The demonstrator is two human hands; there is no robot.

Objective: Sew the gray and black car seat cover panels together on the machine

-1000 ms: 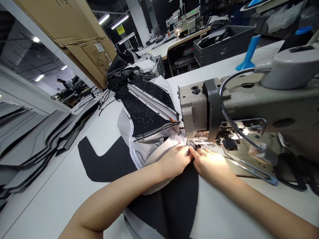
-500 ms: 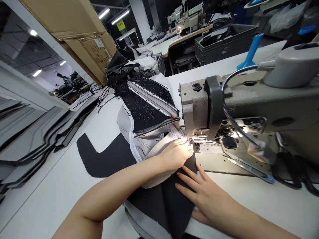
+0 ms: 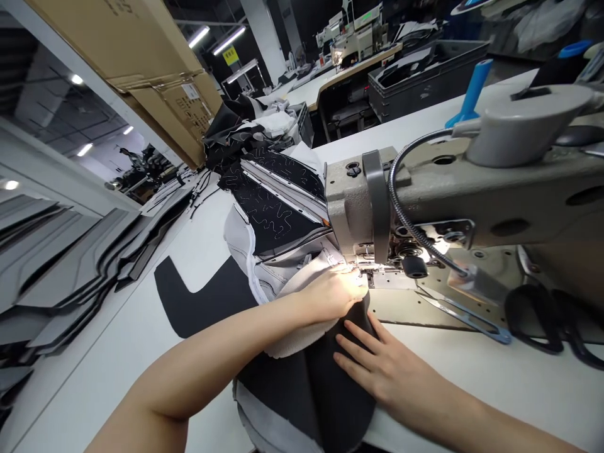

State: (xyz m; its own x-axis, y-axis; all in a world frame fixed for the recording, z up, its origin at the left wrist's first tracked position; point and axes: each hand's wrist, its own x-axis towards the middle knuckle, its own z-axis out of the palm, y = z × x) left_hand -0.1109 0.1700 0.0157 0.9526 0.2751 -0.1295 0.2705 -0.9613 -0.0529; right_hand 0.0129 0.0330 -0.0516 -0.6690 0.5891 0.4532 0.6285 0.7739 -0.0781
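Note:
My left hand (image 3: 330, 296) is curled on the pale grey fabric (image 3: 292, 283), pinching its edge right at the presser foot of the grey sewing machine (image 3: 358, 214). Flat and spread, my right hand (image 3: 372, 365) presses on the black fabric panel (image 3: 306, 390) that lies below the needle. Behind the needle, sewn black pieces with white squiggle stitching (image 3: 268, 214) pile up on the table.
Black-handled scissors (image 3: 542, 314) lie on the white table (image 3: 495, 371) to the right of the machine. A second black panel (image 3: 202, 302) lies flat at left, beside stacks of grey cut pieces (image 3: 70, 270). A blue thread stand (image 3: 467, 94) and cardboard boxes (image 3: 141, 63) are further back.
My right hand left the needle area, pulled back toward me and spread flat on the black panel. My left hand stayed by the presser foot.

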